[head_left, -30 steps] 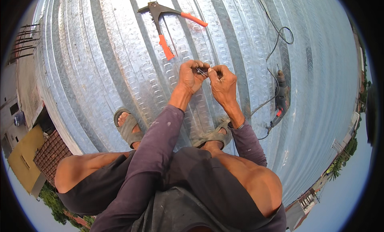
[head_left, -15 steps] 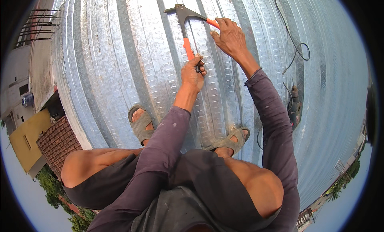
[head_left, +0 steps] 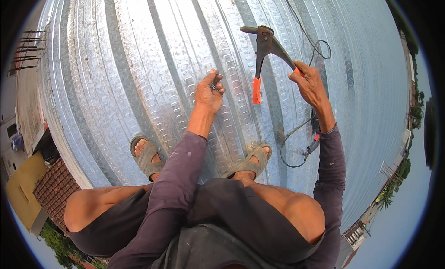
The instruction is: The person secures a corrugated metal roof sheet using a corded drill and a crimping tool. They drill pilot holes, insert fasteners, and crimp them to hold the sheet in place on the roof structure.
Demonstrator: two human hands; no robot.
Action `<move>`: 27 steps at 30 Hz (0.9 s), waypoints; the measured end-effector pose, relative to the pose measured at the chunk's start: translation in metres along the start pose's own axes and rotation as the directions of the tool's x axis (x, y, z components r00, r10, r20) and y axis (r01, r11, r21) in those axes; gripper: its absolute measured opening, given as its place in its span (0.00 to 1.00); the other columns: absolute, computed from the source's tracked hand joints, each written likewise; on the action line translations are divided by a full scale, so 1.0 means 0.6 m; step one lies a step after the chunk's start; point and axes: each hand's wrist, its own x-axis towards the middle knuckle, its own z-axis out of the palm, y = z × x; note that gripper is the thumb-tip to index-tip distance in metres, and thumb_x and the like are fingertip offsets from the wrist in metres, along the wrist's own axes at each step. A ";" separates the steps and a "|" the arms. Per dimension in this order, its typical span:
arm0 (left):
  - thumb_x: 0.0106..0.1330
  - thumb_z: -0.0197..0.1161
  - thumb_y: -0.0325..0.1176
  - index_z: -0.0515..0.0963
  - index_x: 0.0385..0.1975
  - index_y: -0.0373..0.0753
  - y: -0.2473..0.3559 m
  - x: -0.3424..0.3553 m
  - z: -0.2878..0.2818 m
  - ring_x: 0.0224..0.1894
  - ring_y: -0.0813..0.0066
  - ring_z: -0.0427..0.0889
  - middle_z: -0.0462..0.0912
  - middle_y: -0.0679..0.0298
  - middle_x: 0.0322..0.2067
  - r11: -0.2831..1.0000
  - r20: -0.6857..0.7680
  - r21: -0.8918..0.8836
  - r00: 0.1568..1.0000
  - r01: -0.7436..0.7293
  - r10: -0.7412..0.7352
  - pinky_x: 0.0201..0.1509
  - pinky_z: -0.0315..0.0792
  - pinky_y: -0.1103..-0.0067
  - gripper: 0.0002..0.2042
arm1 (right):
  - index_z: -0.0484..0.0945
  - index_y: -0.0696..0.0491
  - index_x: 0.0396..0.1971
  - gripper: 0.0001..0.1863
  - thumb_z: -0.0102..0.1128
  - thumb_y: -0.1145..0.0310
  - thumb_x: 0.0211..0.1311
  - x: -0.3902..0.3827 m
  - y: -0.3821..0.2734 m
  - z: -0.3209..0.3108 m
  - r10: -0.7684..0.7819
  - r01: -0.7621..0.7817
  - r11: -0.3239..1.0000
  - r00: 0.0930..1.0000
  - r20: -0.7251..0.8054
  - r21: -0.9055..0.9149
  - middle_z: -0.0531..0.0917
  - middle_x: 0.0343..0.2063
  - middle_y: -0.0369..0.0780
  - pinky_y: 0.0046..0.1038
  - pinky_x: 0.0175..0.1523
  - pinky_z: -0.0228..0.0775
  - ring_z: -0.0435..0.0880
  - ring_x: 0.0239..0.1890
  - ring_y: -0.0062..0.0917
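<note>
My right hand [head_left: 310, 86] is closed around one orange-gripped handle of a black hand riveter [head_left: 266, 42]. The tool is held up over the metal sheeting, its nose pointing left. Its other handle, also orange at the end, hangs down free, spread apart from the held one. My left hand [head_left: 208, 95] is to the left of the riveter and apart from it. Its curled fingers pinch thin, dark rivets [head_left: 214, 87], partly hidden by the fingers.
Ribbed, shiny metal sheeting [head_left: 139, 74] spreads under my sandalled feet. A drill [head_left: 316, 137] lies on the right, partly hidden by my right forearm, with a black cable [head_left: 296, 165] looping around it. Along the left runs the roof edge, with buildings and a tiled roof [head_left: 55, 188] beyond.
My left hand has let go of the riveter's lower handle. My right hand has carried the riveter right and nearer, while the view has shifted.
</note>
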 end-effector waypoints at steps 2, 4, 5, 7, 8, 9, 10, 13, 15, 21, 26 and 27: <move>0.68 0.64 0.35 0.79 0.40 0.38 -0.037 -0.009 0.008 0.27 0.77 0.72 0.80 0.64 0.30 1.000 -0.004 -0.019 1.000 0.024 -0.024 0.31 0.66 0.79 0.08 | 0.82 0.64 0.44 0.26 0.59 0.52 0.66 -0.091 0.020 -0.015 0.144 -0.146 0.989 0.987 0.069 0.028 0.73 0.19 0.41 0.31 0.32 0.64 0.70 0.24 0.23; 0.70 0.62 0.36 0.79 0.41 0.39 -0.081 -0.014 0.019 0.28 0.77 0.72 0.80 0.65 0.32 0.992 0.014 0.009 0.992 0.124 -0.125 0.34 0.68 0.79 0.08 | 0.82 0.63 0.43 0.28 0.54 0.47 0.72 -0.174 0.036 0.000 0.187 -0.192 0.980 0.979 0.084 0.058 0.72 0.18 0.39 0.31 0.31 0.63 0.69 0.25 0.21; 0.70 0.61 0.35 0.78 0.41 0.39 -0.102 -0.022 0.020 0.28 0.77 0.72 0.80 0.64 0.33 0.986 0.008 0.030 0.986 0.166 -0.167 0.34 0.69 0.79 0.08 | 0.81 0.62 0.41 0.24 0.55 0.51 0.72 -0.204 0.043 0.013 0.156 -0.161 0.985 0.984 0.084 0.060 0.72 0.18 0.43 0.33 0.31 0.63 0.70 0.23 0.26; 0.71 0.59 0.35 0.78 0.41 0.39 -0.134 -0.035 0.020 0.28 0.77 0.72 0.79 0.64 0.34 0.973 0.011 0.051 0.974 0.225 -0.226 0.34 0.69 0.79 0.08 | 0.80 0.62 0.38 0.23 0.56 0.53 0.72 -0.242 0.038 0.033 0.175 -0.177 0.984 0.983 0.058 0.024 0.72 0.18 0.46 0.35 0.31 0.63 0.70 0.22 0.31; 0.72 0.58 0.35 0.78 0.41 0.39 -0.150 -0.042 0.020 0.28 0.77 0.72 0.79 0.64 0.34 0.969 0.022 0.050 0.970 0.242 -0.243 0.34 0.70 0.79 0.07 | 0.80 0.62 0.36 0.22 0.56 0.54 0.72 -0.255 0.039 0.039 0.180 -0.181 0.983 0.983 0.047 0.012 0.72 0.18 0.48 0.36 0.31 0.63 0.70 0.22 0.34; 0.72 0.58 0.35 0.78 0.40 0.39 -0.164 -0.049 0.019 0.28 0.77 0.73 0.79 0.64 0.33 0.965 0.033 0.048 0.965 0.257 -0.259 0.34 0.70 0.79 0.07 | 0.77 0.63 0.32 0.21 0.56 0.56 0.72 -0.265 0.044 0.039 0.227 -0.227 0.974 0.970 0.082 -0.014 0.71 0.19 0.51 0.39 0.31 0.62 0.70 0.21 0.39; 0.73 0.57 0.36 0.77 0.40 0.39 -0.172 -0.049 0.015 0.28 0.77 0.72 0.80 0.64 0.33 0.965 0.025 0.030 0.965 0.260 -0.261 0.34 0.70 0.79 0.07 | 0.76 0.63 0.32 0.21 0.56 0.56 0.72 -0.269 0.048 0.041 0.238 -0.238 0.971 0.967 0.087 -0.008 0.70 0.19 0.51 0.39 0.30 0.61 0.69 0.21 0.39; 0.73 0.57 0.36 0.77 0.39 0.39 -0.187 -0.052 0.008 0.28 0.77 0.72 0.80 0.64 0.33 0.965 -0.001 -0.002 0.965 0.261 -0.261 0.34 0.70 0.79 0.07 | 0.75 0.63 0.31 0.22 0.56 0.55 0.72 -0.287 0.064 0.043 0.264 -0.266 0.964 0.960 0.096 0.003 0.69 0.18 0.50 0.40 0.30 0.60 0.67 0.20 0.38; 0.74 0.56 0.36 0.76 0.39 0.39 -0.191 -0.055 0.014 0.28 0.78 0.72 0.80 0.64 0.34 0.965 -0.023 0.011 0.965 0.262 -0.262 0.34 0.69 0.79 0.08 | 0.75 0.63 0.31 0.22 0.55 0.56 0.72 -0.298 0.077 0.043 0.282 -0.283 0.959 0.955 0.092 0.004 0.69 0.18 0.50 0.39 0.30 0.60 0.66 0.20 0.38; 0.75 0.56 0.36 0.76 0.38 0.37 -0.199 -0.060 0.030 0.27 0.76 0.71 0.81 0.62 0.33 0.970 -0.008 0.049 0.972 0.236 -0.236 0.32 0.68 0.78 0.09 | 0.75 0.63 0.33 0.21 0.55 0.56 0.72 -0.308 0.075 0.044 0.283 -0.284 0.959 0.957 0.067 0.005 0.68 0.18 0.49 0.38 0.30 0.61 0.66 0.21 0.38; 0.75 0.55 0.36 0.75 0.40 0.37 -0.205 -0.059 0.028 0.26 0.76 0.71 0.81 0.62 0.33 0.970 -0.026 0.025 0.971 0.240 -0.240 0.31 0.67 0.78 0.09 | 0.76 0.63 0.35 0.21 0.56 0.56 0.72 -0.319 0.076 0.051 0.250 -0.251 0.967 0.968 0.033 0.033 0.69 0.18 0.49 0.37 0.30 0.61 0.65 0.20 0.37; 0.75 0.55 0.36 0.75 0.40 0.37 -0.205 -0.059 0.028 0.26 0.76 0.70 0.81 0.62 0.33 0.969 -0.031 0.035 0.970 0.244 -0.243 0.31 0.67 0.77 0.09 | 0.77 0.63 0.35 0.21 0.56 0.56 0.72 -0.319 0.077 0.051 0.253 -0.254 0.967 0.967 0.039 0.021 0.69 0.18 0.49 0.37 0.30 0.62 0.65 0.20 0.37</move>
